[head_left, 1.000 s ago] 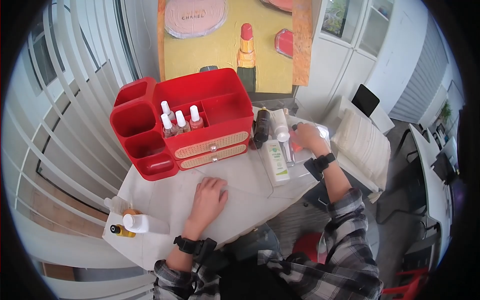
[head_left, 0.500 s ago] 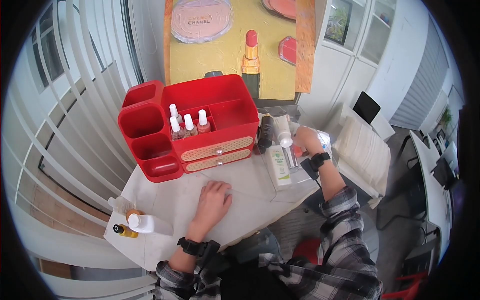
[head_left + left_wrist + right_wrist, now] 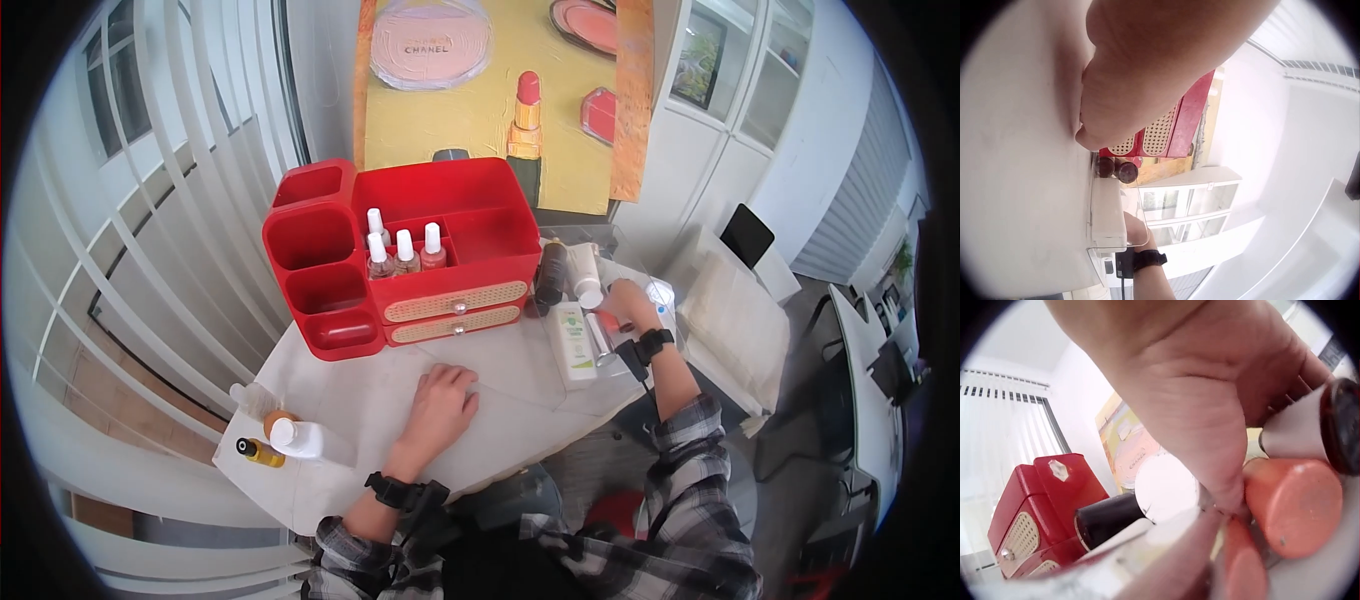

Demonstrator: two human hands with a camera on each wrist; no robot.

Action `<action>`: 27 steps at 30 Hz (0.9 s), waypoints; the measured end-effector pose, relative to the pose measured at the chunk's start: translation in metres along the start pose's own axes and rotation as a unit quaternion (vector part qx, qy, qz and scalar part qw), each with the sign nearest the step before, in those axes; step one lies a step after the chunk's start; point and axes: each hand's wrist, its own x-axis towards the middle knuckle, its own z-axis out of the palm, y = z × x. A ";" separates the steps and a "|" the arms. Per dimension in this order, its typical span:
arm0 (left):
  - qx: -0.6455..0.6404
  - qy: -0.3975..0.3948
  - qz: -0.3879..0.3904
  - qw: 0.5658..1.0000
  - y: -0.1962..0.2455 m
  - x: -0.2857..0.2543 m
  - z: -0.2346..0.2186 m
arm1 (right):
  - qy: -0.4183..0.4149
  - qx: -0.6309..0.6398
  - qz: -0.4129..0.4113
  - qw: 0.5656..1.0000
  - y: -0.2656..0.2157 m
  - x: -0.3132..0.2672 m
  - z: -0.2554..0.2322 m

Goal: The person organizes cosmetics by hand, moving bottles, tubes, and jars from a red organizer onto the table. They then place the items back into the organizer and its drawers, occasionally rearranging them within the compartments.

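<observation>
My left hand (image 3: 440,408) rests on the white tabletop with its fingers loosely bent, holding nothing. My right hand (image 3: 630,303) reaches down into a clear box (image 3: 608,238) among cosmetics. In the right wrist view its thumb dips beside a coral-coloured container (image 3: 1294,506), and its fingers bend behind a pale cylinder with a dark end (image 3: 1297,428). The fingertips are hidden, so I cannot tell what they grip. Close by in the box are a white tube (image 3: 582,270), a dark bottle (image 3: 551,272) and a white bottle with a green label (image 3: 573,345).
A red organizer (image 3: 470,277) with two woven-front drawers stands at the back, several white-capped nail polish bottles (image 3: 433,255) in one compartment. At the table's left end are a white bottle (image 3: 310,442) and a yellow bottle (image 3: 262,455). A cushion (image 3: 735,320) lies beyond the right side.
The head view has turned slightly, so the scene sits further right. My right hand has come closer to the white tube; a dark cap earlier seen by its fingers is now hidden. The left hand stays put.
</observation>
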 end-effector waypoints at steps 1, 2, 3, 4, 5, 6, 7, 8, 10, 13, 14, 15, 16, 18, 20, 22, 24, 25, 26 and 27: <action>0.003 -0.001 0.002 1.000 -0.001 0.000 0.000 | -0.038 -0.001 0.013 0.999 0.000 0.000 0.000; 0.004 0.000 0.000 1.000 -0.001 0.000 0.001 | -0.010 0.012 0.004 1.000 0.009 0.008 0.011; 0.002 0.001 0.003 1.000 -0.002 -0.001 0.001 | -0.011 0.012 0.003 1.000 0.006 0.005 0.009; 0.000 0.002 0.006 1.000 -0.002 -0.001 0.002 | 0.016 0.053 0.043 0.998 0.004 0.003 0.007; 0.000 0.003 0.005 1.000 -0.002 -0.001 0.002 | 0.043 0.094 0.082 0.991 0.002 0.001 0.006; 0.002 0.005 0.007 1.000 -0.002 -0.001 0.002 | 0.042 0.094 0.080 0.992 0.004 0.003 0.008; 0.003 0.008 0.009 1.000 -0.002 -0.001 0.002 | 0.059 0.110 0.086 0.988 0.009 0.006 0.012; 0.004 0.009 0.007 1.000 -0.003 -0.001 0.002 | 0.075 0.127 0.091 0.985 0.013 0.008 0.014; 0.002 0.003 0.008 1.000 -0.004 -0.001 0.003 | 0.073 0.123 0.080 0.986 0.013 0.001 0.001; 0.002 0.000 0.002 1.000 -0.003 -0.002 0.003 | 0.088 0.129 0.076 0.985 0.018 -0.001 -0.009; 0.002 0.003 -0.001 1.000 -0.003 -0.002 0.003 | 0.104 0.151 0.068 0.981 0.022 -0.002 -0.013; 0.003 0.002 0.001 1.000 -0.003 -0.002 0.003 | 0.120 0.173 0.060 0.976 0.020 -0.007 -0.020; 0.004 0.000 0.002 1.000 -0.004 -0.003 0.004 | 0.155 0.187 0.061 0.968 0.015 -0.013 -0.027; 0.005 0.002 0.003 1.000 -0.004 -0.003 0.004 | 0.192 0.203 0.047 0.959 0.020 -0.009 -0.032; 0.007 0.005 0.004 1.000 -0.004 -0.004 0.004 | 0.254 0.236 0.023 0.938 0.020 -0.005 -0.039; 0.011 -0.003 0.007 1.000 -0.003 -0.003 0.003 | 0.277 0.285 0.008 0.918 -0.003 -0.014 -0.061; 0.011 -0.001 0.004 1.000 -0.003 -0.003 0.003 | 0.297 0.335 -0.004 0.894 -0.035 -0.031 -0.088; 0.012 -0.002 0.005 1.000 -0.002 -0.003 0.003 | 0.267 0.399 -0.044 0.876 -0.056 -0.044 -0.105; 0.014 -0.002 0.003 1.000 -0.003 -0.004 0.003 | 0.235 0.461 -0.084 0.852 -0.076 -0.053 -0.117; 0.011 -0.004 0.002 1.000 -0.003 -0.004 0.004 | 0.234 0.463 -0.085 0.851 -0.096 -0.058 -0.125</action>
